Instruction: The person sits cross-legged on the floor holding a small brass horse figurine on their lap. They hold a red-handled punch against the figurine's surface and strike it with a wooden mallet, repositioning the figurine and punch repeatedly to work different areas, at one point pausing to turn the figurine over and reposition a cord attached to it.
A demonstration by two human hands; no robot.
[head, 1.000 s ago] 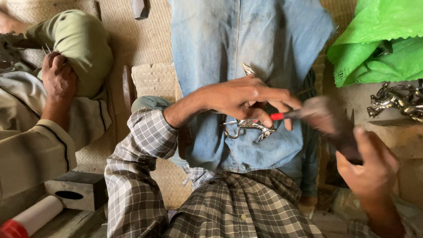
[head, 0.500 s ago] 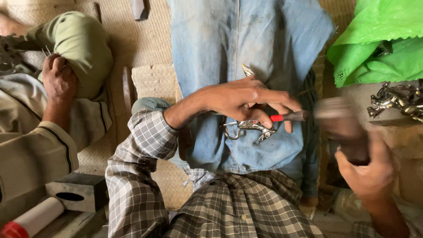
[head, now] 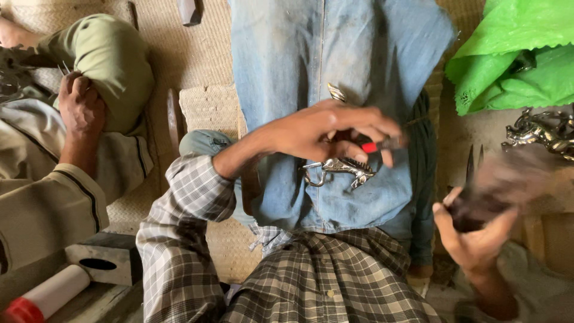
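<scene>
A small silvery metal animal figure [head: 339, 169], four-legged with a curled tail at its left end, lies on the faded blue denim cloth [head: 317, 78] spread over the person's lap. The metal looks bright but rough, with a toothed ridge along its back, like a casting not yet cleaned up. The cloth seems to be there to give the piece a soft, steady bed.

The left hand [head: 326, 128] comes across from the checked sleeve [head: 191, 197] and sits right over the figure, fingers curled shut round a thin tool with a red band [head: 375, 145], its tip pointing right just above the animal's back. Held like that, the hand appears to pin the tool against the work so it cannot skip.

The right hand [head: 478, 230] is off to the right, well apart from the figure, fingers wrapped round a dark blurred object [head: 496, 191]; the blur hides what it is. Two thin dark prongs [head: 473, 164] stand up just beside it.

Further right, more silvery metal figures [head: 538, 131] lie in a heap below a crumpled green plastic sheet [head: 514, 60]. On the left another person's hand [head: 81, 107] rests on an olive-clad knee [head: 107, 60], and a white roll with a red end [head: 45, 296] lies beside a grey block with a hole [head: 101, 263].
</scene>
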